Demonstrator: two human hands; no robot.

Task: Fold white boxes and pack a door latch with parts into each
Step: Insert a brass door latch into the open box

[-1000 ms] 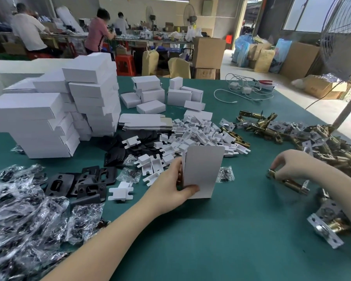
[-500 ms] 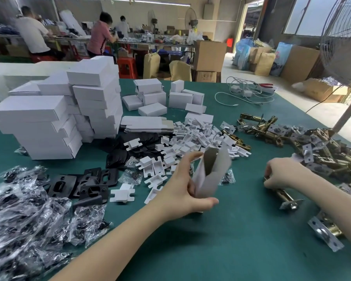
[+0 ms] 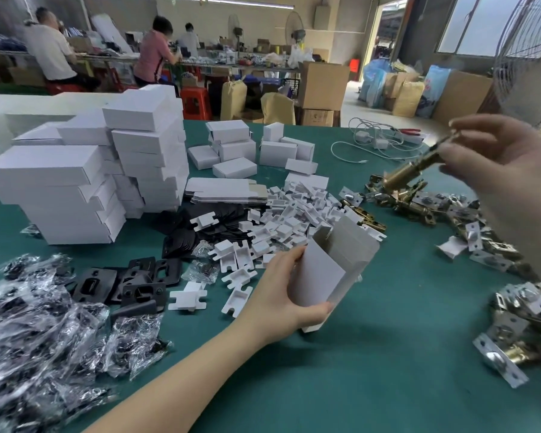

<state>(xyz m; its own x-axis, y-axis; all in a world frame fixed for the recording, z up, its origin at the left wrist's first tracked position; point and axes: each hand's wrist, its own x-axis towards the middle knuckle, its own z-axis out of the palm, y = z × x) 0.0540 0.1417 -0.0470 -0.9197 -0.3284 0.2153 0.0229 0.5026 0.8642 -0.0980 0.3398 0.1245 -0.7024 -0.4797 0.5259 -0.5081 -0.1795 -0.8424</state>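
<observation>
Since the earlier frame the right hand (image 3: pixel 494 157) has risen from the table surface to well above it, carrying a brass door latch (image 3: pixel 409 170) clear of the pile; the white box (image 3: pixel 331 270) has been tipped more upright, open mouth facing up and toward the right.

Latch position: held in the air, tilted, its round barrel end pointing down-left toward the box opening, above and to the right of it, not touching. The rear end sits inside the right hand's fingers (image 3: pixel 469 151), which pinch it between thumb and curled fingertips; the hand is motion-blurred, so finer contact cannot be told.

Box position: lower end rests on the green table (image 3: pixel 388 370). The left hand (image 3: pixel 281 295) grips it, thumb across the near white face, fingers wrapped behind.

Surroundings: loose latches (image 3: pixel 425 204) to the right, white plastic inserts (image 3: pixel 288 214) behind the box, stacked folded boxes (image 3: pixel 85 170) at the left, bagged parts (image 3: pixel 38 332) near left.
</observation>
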